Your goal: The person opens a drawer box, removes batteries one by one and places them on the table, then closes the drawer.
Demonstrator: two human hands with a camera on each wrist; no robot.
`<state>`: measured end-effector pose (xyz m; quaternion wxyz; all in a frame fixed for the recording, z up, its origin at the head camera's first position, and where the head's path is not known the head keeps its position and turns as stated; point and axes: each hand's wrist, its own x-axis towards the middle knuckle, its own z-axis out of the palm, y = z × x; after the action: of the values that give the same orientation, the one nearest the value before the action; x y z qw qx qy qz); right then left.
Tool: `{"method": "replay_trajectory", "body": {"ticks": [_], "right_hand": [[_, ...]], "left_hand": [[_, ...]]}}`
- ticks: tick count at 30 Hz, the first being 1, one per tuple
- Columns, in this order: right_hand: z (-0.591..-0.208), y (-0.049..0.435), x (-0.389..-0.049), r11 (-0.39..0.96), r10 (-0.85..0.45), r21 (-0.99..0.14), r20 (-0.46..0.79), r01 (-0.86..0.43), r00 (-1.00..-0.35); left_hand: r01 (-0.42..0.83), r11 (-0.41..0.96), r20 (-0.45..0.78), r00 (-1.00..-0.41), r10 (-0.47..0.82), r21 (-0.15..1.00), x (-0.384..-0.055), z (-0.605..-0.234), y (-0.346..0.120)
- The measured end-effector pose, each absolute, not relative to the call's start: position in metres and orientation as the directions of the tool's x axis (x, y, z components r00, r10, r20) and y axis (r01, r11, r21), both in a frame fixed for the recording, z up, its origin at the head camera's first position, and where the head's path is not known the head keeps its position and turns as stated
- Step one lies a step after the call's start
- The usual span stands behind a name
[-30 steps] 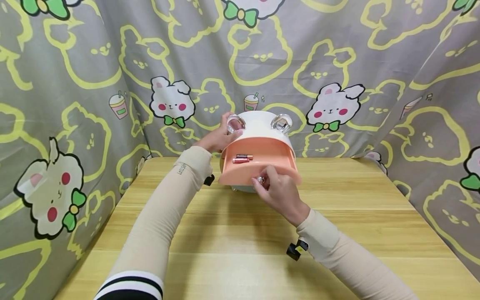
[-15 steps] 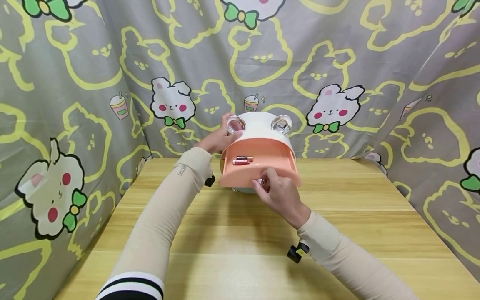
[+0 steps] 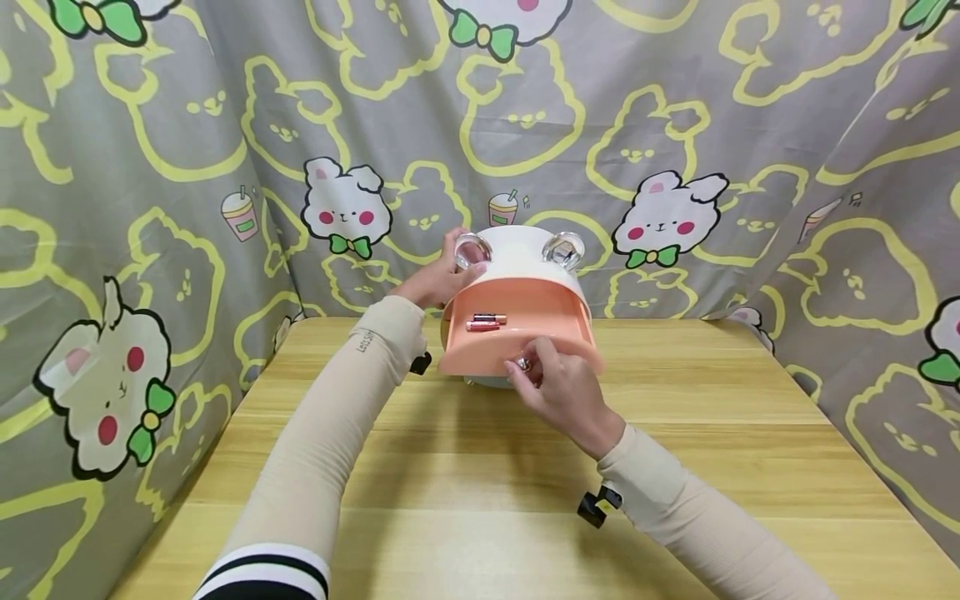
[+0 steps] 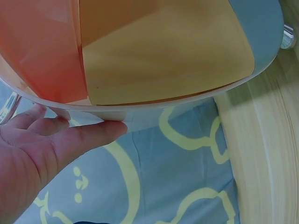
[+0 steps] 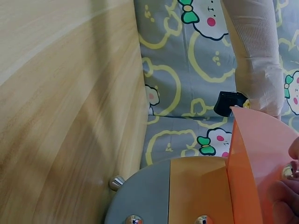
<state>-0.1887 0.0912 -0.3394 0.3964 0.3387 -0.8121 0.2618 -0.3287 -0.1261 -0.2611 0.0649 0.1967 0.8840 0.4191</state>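
A small white drawer cabinet [image 3: 517,243] with two clear ear-shaped loops stands at the back of the table. Its coral top drawer [image 3: 472,354] is pulled out. Inside lie two small slim cylinders, one black with a copper-coloured end [image 3: 491,317] and one red [image 3: 482,326]. My right hand [image 3: 566,392] pinches the silver knob [image 5: 288,171] on that drawer's front between thumb and fingers. My left hand [image 3: 442,271] grips the cabinet's upper left side by the clear loop [image 3: 472,250]. In the left wrist view, its thumb [image 4: 93,137] presses along the white side wall.
Below the coral drawer are a yellow drawer [image 5: 198,186] and a blue-grey one [image 5: 142,191], both closed, with silver knobs. Short metal feet [image 5: 116,182] hold the cabinet up. A patterned grey curtain [image 3: 420,100] hangs right behind the wooden table [image 3: 465,533].
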Motion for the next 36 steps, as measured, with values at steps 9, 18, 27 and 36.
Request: {"method": "replay_trajectory", "body": {"ticks": [9, 18, 27, 36], "right_hand": [[-0.330, 0.094, -0.186, 0.629, -0.354, -0.147, 0.820, -0.763, -0.450], [-0.307, 0.101, -0.186, 0.614, -0.398, -0.140, 0.795, -0.776, -0.459], [-0.276, 0.112, -0.194, 0.582, -0.506, -0.141, 0.709, -0.801, -0.492], [-0.252, 0.116, -0.200, 0.604, -0.645, -0.261, 0.395, -0.753, -0.654]], "left_hand": [[0.298, 0.544, 0.065, -0.912, 0.406, 0.784, -0.330, -0.262, -0.125], [0.289, 0.569, 0.049, -0.915, 0.400, 0.770, -0.331, -0.263, -0.126], [0.297, 0.564, 0.058, -0.914, 0.402, 0.770, -0.332, -0.261, -0.124], [0.280, 0.566, 0.049, -0.921, 0.387, 0.775, -0.332, -0.263, -0.124]]}}
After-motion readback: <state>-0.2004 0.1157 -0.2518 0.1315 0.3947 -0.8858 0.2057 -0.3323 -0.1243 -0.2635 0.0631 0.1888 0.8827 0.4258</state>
